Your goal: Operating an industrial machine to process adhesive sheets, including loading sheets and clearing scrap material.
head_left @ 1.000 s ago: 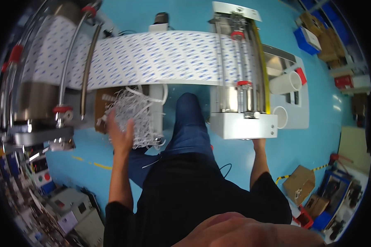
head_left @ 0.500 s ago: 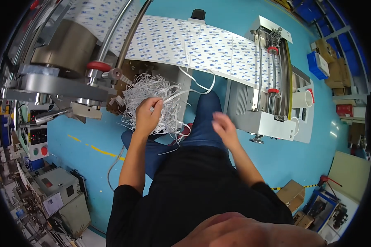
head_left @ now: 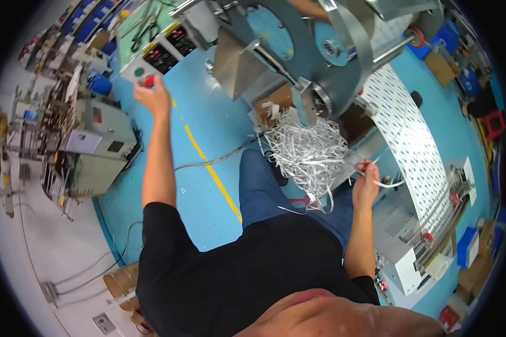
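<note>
At the upper left, my left hand (head_left: 153,99) reaches to the front of a control box (head_left: 162,48), with fingers apart and holding nothing. Its fingertips are beside a red push button (head_left: 149,81), below a green one (head_left: 139,72); whether they touch the red button I cannot tell. My right hand (head_left: 366,188) is closed on a thin white strip (head_left: 392,184) at the right side of a big tangled heap of shredded white strips (head_left: 309,151). The strip curves out to the right toward a wide printed white sheet (head_left: 413,137).
A large grey roller machine (head_left: 298,56) overhangs the heap. The sheet runs down to a second roller unit (head_left: 402,264) at the right. A grey cabinet (head_left: 90,129) stands on the left. Across the blue floor lie a cable (head_left: 194,164) and a yellow line (head_left: 213,174).
The view has swung left. My left hand has gone from beside the heap out to the control box buttons. My right hand, empty before, has closed on the white strip.
</note>
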`<state>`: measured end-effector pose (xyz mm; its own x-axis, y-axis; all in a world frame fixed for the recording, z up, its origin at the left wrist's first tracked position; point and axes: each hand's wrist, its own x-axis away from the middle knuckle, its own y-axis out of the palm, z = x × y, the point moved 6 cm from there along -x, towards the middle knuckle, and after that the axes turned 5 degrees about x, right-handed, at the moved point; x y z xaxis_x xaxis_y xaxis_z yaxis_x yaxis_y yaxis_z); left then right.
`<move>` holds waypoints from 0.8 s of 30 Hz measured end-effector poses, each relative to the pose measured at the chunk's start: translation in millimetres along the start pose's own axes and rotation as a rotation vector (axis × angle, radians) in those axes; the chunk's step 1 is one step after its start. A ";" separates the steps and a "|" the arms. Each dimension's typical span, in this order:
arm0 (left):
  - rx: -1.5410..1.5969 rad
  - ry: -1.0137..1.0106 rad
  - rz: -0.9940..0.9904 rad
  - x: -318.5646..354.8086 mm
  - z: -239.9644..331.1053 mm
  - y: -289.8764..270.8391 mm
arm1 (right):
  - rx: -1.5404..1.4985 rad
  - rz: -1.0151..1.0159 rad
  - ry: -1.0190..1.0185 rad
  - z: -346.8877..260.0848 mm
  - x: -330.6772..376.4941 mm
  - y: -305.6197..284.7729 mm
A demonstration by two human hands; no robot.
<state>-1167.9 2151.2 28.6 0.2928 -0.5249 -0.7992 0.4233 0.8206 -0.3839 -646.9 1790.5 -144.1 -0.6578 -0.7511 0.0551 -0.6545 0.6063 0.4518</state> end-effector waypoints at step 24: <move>-0.252 -0.171 -0.284 -94.0 -89.9 12.0 | 0.511 -0.101 -0.281 -23.5 0.9 -4.6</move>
<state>-1267.4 2230.7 57.5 0.3421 -0.7508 -0.5651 0.2911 0.6564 -0.6960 -635.8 1780.9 -125.2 -0.6112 -0.7557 -0.2355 -0.7694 0.6370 -0.0471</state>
